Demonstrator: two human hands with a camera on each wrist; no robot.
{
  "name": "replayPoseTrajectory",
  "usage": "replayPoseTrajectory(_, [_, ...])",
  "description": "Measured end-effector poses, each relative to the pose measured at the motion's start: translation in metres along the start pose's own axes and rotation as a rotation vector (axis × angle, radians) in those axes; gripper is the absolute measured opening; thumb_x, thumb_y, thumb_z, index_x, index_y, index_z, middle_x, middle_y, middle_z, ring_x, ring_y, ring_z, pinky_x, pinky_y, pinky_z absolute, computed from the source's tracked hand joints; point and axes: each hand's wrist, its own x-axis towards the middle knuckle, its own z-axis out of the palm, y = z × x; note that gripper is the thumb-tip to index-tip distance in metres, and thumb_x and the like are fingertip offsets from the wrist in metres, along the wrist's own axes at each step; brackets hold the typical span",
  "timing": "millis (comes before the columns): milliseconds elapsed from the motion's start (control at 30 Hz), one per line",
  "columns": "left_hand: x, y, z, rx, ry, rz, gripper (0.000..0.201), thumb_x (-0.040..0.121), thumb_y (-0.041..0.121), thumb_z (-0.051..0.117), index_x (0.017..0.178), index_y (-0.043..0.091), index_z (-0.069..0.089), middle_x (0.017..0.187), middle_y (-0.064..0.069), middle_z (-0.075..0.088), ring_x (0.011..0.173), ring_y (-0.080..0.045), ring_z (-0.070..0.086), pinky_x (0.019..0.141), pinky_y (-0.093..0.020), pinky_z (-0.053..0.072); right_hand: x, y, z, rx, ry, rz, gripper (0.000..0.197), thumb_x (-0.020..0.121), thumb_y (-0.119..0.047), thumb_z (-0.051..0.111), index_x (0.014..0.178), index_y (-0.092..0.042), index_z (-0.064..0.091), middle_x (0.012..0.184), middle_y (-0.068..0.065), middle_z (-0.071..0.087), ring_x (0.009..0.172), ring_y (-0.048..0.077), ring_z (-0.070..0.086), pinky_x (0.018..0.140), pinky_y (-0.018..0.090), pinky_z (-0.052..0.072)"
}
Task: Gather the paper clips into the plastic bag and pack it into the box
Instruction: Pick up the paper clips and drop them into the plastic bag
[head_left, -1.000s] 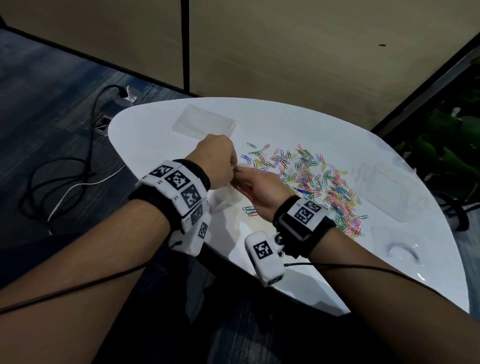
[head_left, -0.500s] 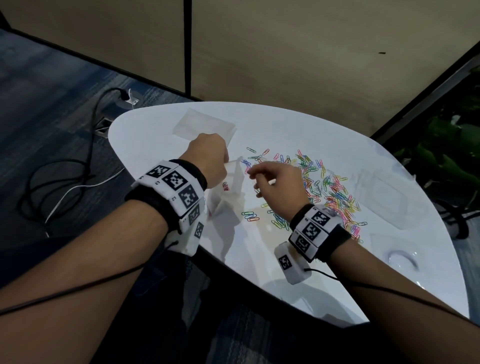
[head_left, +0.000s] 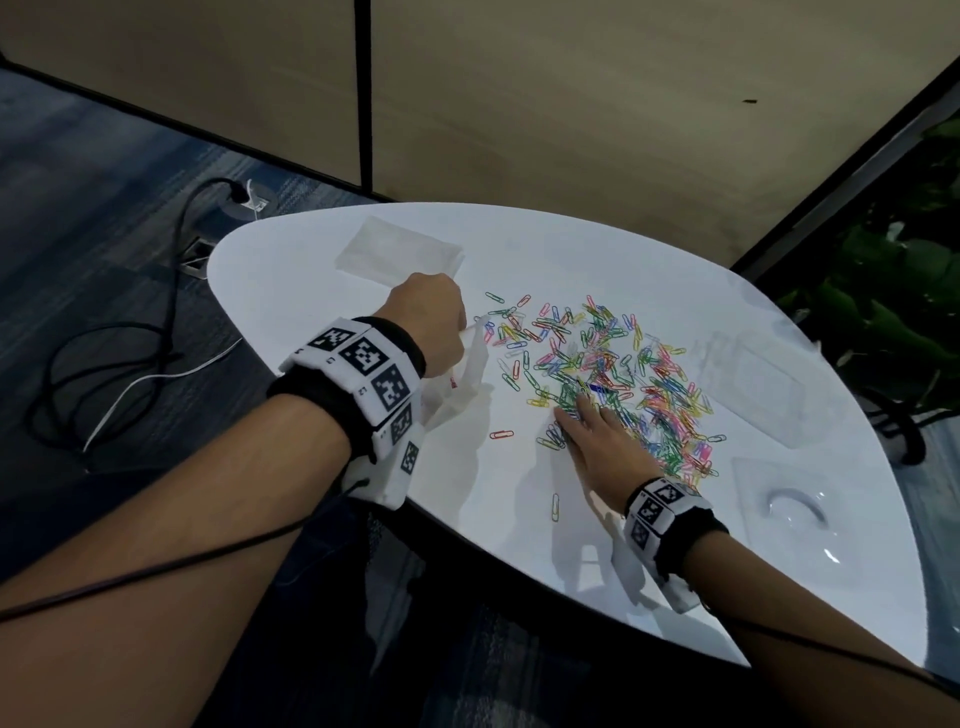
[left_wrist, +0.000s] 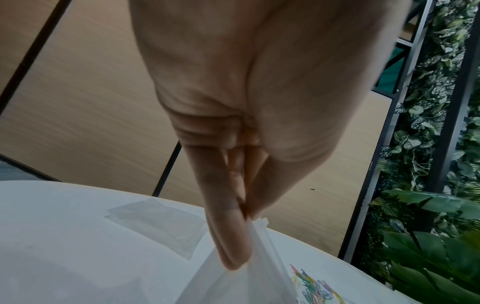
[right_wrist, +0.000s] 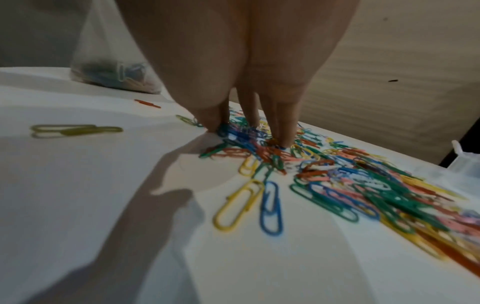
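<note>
Far left is just floor with a tangle of cables (head_left: 104, 364) below the rounded left edge of the white tabletop (head_left: 291, 291). A flat stack of spare clear bags (head_left: 400, 252) lies near the back-left rim, with bare surface all around it.

Next over, the left hand (head_left: 428, 322) has a pinching grip on the top of the plastic bag (head_left: 457, 384), fingers and thumb clenched on the bunched film so it hangs with its bottom on the tabletop near the front edge. The left wrist view shows that pinch up close (left_wrist: 257, 230), which the head view hides behind the knuckles. The right wrist view shows a few clips already sitting in the bag's bottom (right_wrist: 116, 72); from the head view you can't really make that out.

A red stray clip (head_left: 501, 434) and a yellow one (head_left: 555, 507) lie in the open white strip between the bag and the front edge.

The right hand (head_left: 597, 447) is down on the near-left side of the paper clips (head_left: 623, 374), fingertips (right_wrist: 283, 135) and thumb dug into the heap and closing round a bunch of them.

Right of the pile sits the clear box (head_left: 769, 389), close to the right rim, and what looks like its lid (head_left: 789, 504) is nearer the front. Plants past that edge.
</note>
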Motion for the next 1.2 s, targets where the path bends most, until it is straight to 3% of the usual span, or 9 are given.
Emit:
replayPoseTrajectory(100, [-0.002, 0.005, 0.004, 0.001, -0.028, 0.003, 0.029, 0.088, 0.000, 0.053, 0.106, 0.004, 0.074, 0.100, -0.016, 0.074, 0.091, -0.032, 0.072, 0.087, -0.037, 0.059, 0.011, 0.007, -0.001, 0.055, 0.117, -0.043, 0.022, 0.098, -0.013, 0.049, 0.114, -0.007, 0.063, 0.112, 0.014, 0.061, 0.091, 0.034, 0.064, 0.072, 0.040, 0.056])
replayPoseTrajectory(233, [-0.002, 0.008, 0.008, -0.001, -0.057, -0.001, 0.034, 0.089, 0.000, 0.053, 0.116, 0.010, 0.071, 0.103, -0.013, 0.073, 0.096, -0.030, 0.071, 0.087, -0.034, 0.058, 0.022, 0.009, -0.014, 0.148, 0.142, 0.073, 0.017, 0.087, 0.001, 0.057, 0.080, -0.006, 0.071, 0.079, 0.009, 0.067, 0.069, 0.026, 0.064, 0.064, 0.036, 0.056])
replayPoseTrajectory(367, [0.002, 0.009, 0.012, 0.012, -0.081, -0.001, 0.031, 0.087, 0.001, 0.053, 0.110, 0.007, 0.073, 0.096, -0.014, 0.072, 0.090, -0.030, 0.072, 0.084, -0.037, 0.060, 0.027, 0.021, -0.040, 0.642, 0.232, 0.406, 0.010, 0.083, -0.005, 0.071, 0.089, -0.010, 0.078, 0.081, 0.006, 0.075, 0.074, 0.021, 0.072, 0.076, 0.032, 0.060])
replayPoseTrajectory(467, [0.003, 0.011, 0.014, 0.019, -0.091, 0.004, 0.028, 0.087, 0.002, 0.052, 0.106, 0.004, 0.073, 0.093, -0.015, 0.073, 0.087, -0.031, 0.073, 0.084, -0.040, 0.061, 0.024, 0.019, -0.067, 1.273, 0.208, 0.578, 0.015, 0.080, 0.000, 0.075, 0.095, -0.001, 0.075, 0.088, 0.017, 0.075, 0.077, 0.026, 0.074, 0.079, 0.037, 0.061])
replayPoseTrajectory(667, [0.000, 0.020, 0.022, 0.042, -0.122, 0.065, 0.026, 0.084, -0.003, 0.050, 0.090, 0.010, 0.071, 0.079, -0.012, 0.070, 0.084, -0.033, 0.073, 0.082, -0.037, 0.061, -0.004, -0.025, -0.120, 1.940, -0.003, 0.409, 0.024, 0.087, 0.002, 0.066, 0.111, 0.007, 0.066, 0.104, 0.018, 0.073, 0.097, 0.023, 0.072, 0.078, 0.023, 0.058])
replayPoseTrajectory(833, [-0.007, 0.031, 0.030, 0.005, -0.131, 0.143, 0.035, 0.090, 0.001, 0.052, 0.117, 0.013, 0.070, 0.107, -0.014, 0.070, 0.100, -0.028, 0.069, 0.092, -0.033, 0.055, -0.014, -0.055, -0.124, 1.947, -0.031, 0.407, 0.026, 0.088, 0.002, 0.064, 0.111, 0.015, 0.063, 0.100, 0.022, 0.071, 0.086, 0.021, 0.073, 0.075, 0.023, 0.059])
replayPoseTrajectory(1000, [-0.010, 0.040, 0.037, -0.006, -0.146, 0.214, 0.030, 0.089, 0.005, 0.059, 0.114, 0.014, 0.072, 0.101, -0.010, 0.068, 0.090, -0.024, 0.066, 0.090, -0.036, 0.056, -0.010, -0.068, -0.112, 1.993, -0.102, 0.460, 0.025, 0.095, 0.000, 0.055, 0.113, 0.015, 0.062, 0.111, 0.027, 0.068, 0.100, 0.029, 0.069, 0.088, 0.031, 0.058])
replayPoseTrajectory(1100, [-0.012, 0.042, 0.039, 0.019, -0.136, 0.245, 0.029, 0.090, 0.006, 0.057, 0.115, 0.012, 0.072, 0.094, -0.008, 0.064, 0.098, -0.027, 0.067, 0.093, -0.037, 0.055, -0.006, -0.075, -0.109, 1.827, -0.035, 0.408, 0.022, 0.090, 0.013, 0.051, 0.109, 0.014, 0.063, 0.109, 0.029, 0.066, 0.095, 0.032, 0.067, 0.087, 0.032, 0.058])
replayPoseTrajectory(1200, [-0.011, 0.038, 0.037, 0.012, -0.119, 0.231, 0.031, 0.092, 0.009, 0.057, 0.120, 0.013, 0.070, 0.109, -0.012, 0.069, 0.099, -0.026, 0.067, 0.095, -0.035, 0.054, -0.002, -0.078, -0.102, 1.515, 0.064, 0.282, 0.020, 0.083, 0.005, 0.065, 0.102, 0.006, 0.071, 0.095, 0.025, 0.073, 0.088, 0.034, 0.072, 0.085, 0.040, 0.060])
